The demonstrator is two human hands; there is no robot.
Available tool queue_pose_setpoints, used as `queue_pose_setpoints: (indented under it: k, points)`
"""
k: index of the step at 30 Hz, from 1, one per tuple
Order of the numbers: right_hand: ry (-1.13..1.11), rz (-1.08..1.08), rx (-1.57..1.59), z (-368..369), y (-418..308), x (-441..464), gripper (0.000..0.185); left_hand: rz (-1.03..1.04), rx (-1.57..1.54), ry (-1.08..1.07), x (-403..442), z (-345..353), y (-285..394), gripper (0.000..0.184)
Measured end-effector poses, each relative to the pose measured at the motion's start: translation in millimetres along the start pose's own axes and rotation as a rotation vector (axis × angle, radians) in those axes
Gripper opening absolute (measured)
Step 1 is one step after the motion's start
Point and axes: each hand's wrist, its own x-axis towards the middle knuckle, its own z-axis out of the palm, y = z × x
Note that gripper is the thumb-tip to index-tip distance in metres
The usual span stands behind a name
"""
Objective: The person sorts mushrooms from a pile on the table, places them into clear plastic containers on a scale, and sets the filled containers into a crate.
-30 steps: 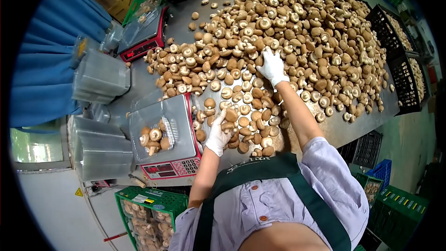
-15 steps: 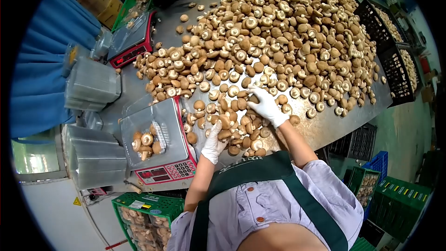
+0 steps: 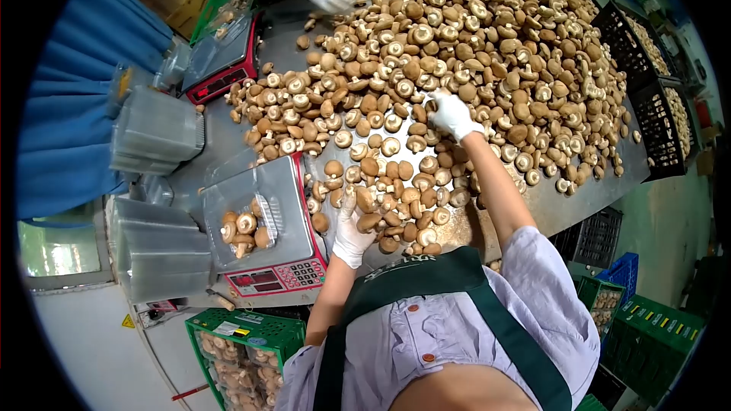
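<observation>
- You're gathering mushrooms: your left hand (image 3: 352, 237) is curled round a few (image 3: 366, 199) by the desk's (image 3: 533, 209) near edge.
- Your right hand (image 3: 454, 116) reaches into the heap towards the far edge; whether it grips any, you cannot tell.
- Picking there calls for a light pinch.

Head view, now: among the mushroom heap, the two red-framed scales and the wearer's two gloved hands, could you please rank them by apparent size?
1. Mushroom heap
2. Nearer scale
3. Farther scale
4. Left hand and right hand: too alike to rank
</observation>
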Motion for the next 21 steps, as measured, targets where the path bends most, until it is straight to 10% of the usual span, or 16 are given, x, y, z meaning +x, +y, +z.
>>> queue_pose_setpoints:
  k: [21]
  points:
    - [-0.262, 0.075, 0.095, 17, -39, 3, 0.058, 0.119, -0.118, 0.009, -5, 10, 7, 0.049]
